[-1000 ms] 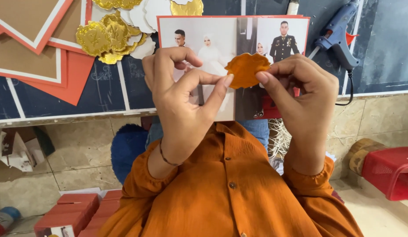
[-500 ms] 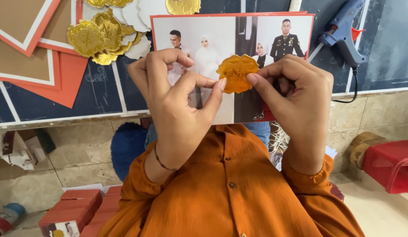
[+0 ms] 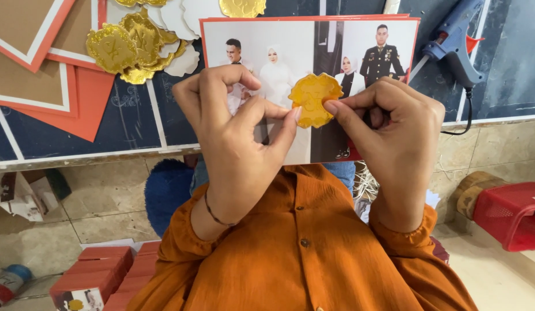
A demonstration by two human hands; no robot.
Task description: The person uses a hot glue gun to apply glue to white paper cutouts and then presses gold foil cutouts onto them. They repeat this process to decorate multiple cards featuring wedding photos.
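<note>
Both hands are pinching a small gold-coloured scalloped paper disc (image 3: 313, 99) between them — the left hand (image 3: 233, 138) is closing its thumb tip against the disc's left edge, and the right hand (image 3: 391, 126) is gripping the right edge between thumb and curled fingers. The disc is nearly round, so it is showing hardly any long axis; its flat face is turning toward the camera, and it is being held upright in front of a red-bordered photo card with printed portraits (image 3: 310, 52), which is lying just beyond the fingertips. Whether the disc is touching the card cannot be told.

Beyond the left hand and off to its outer side, a cluster of gold and white scalloped paper discs (image 3: 135, 46) is lying on the dark tabletop (image 3: 129, 115), next to stacked brown and orange card sheets (image 3: 54, 86). Beyond the right hand, a blue glue gun (image 3: 454, 37) is resting with its black cord trailing toward the table edge.

Below the wrists, the orange button-up shirt (image 3: 302, 253) is filling the lower view — a red plastic basket (image 3: 509, 213) is sitting on the floor outside the right forearm, and small red boxes (image 3: 100, 270) are sitting outside the left.
</note>
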